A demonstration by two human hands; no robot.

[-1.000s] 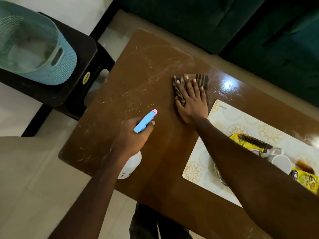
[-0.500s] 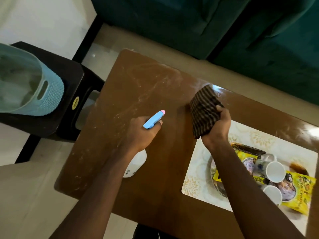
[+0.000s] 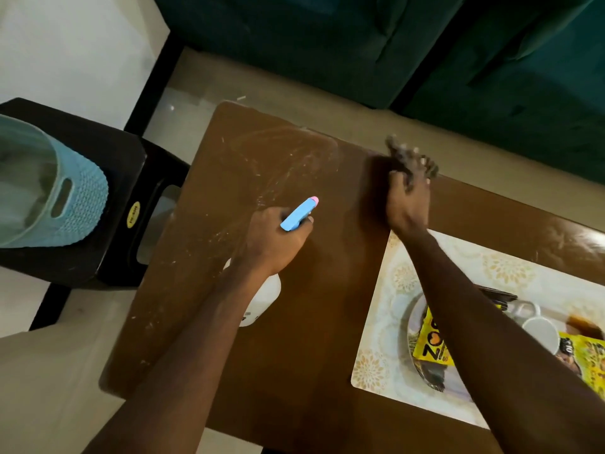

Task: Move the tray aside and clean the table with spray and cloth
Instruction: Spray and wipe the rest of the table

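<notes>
There our left hand clasped the spray bottle; our right hand touched the cloth at the table's far edge, grasp unclear through blur.
</notes>
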